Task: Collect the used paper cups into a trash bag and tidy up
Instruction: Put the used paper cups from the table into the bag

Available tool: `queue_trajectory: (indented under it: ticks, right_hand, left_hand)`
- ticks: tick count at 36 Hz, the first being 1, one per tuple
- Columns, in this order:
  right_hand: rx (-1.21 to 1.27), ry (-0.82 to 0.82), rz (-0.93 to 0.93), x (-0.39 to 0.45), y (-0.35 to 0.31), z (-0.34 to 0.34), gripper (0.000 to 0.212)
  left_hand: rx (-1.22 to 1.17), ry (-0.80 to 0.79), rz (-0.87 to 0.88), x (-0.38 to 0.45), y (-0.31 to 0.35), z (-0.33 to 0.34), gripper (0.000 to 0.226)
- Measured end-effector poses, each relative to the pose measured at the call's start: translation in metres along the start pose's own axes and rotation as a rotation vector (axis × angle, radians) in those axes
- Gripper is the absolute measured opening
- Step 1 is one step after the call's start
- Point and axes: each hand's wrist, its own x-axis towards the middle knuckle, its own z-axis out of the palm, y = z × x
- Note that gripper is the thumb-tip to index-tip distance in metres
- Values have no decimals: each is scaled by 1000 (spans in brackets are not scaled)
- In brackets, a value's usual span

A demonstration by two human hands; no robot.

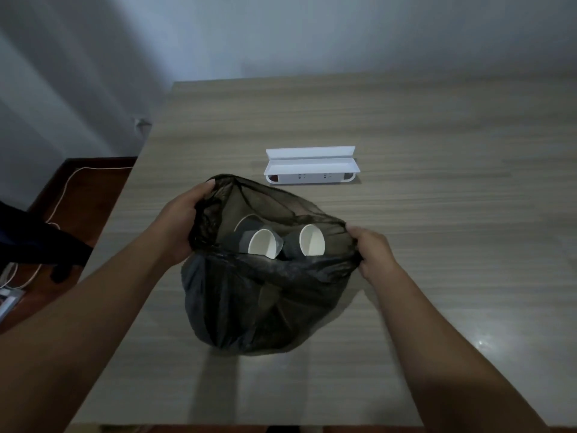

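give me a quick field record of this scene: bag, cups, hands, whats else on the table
bag: black trash bag on the table, mouth held open
cups: three paper cups visible inside, lying on their sides
left hand: gripping the bag's left rim
right hand: gripping the bag's right rim
other: white box, lid open, behind the bag
loose cups on table: none visible

1. A table (pixel 406 126) with a pale wood-grain top is seen filling most of the view.
2. A plain grey-white wall (pixel 312 35) is set behind its far edge.
3. A dark reddish-brown surface (pixel 90 189) is seen lower, to the left of the table.
4. A white cord (pixel 67 185) is draped across that surface.
5. The room is dimly lit; a small bright reflection (pixel 480 342) is cast on the tabletop at the near right.
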Motion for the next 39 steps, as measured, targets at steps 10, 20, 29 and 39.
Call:
queue_trajectory:
  ticks: [10, 20, 29, 39]
  right_hand:
    - [-104, 48, -321, -44, -77, -49, 11]
    - [-793, 240, -750, -74, -113, -70, 14]
    - [-1325, 62, -413, -117, -123, -64, 32]
    - [-923, -67, -1087, -191, -42, 40, 39]
  left_hand:
    - [13, 57, 89, -4, 0, 49, 30]
    - [91, 61, 204, -24, -4, 77, 22]
    - [62, 98, 255, -70, 2, 35, 34]
    - [-43, 242, 288, -152, -21, -68, 25]
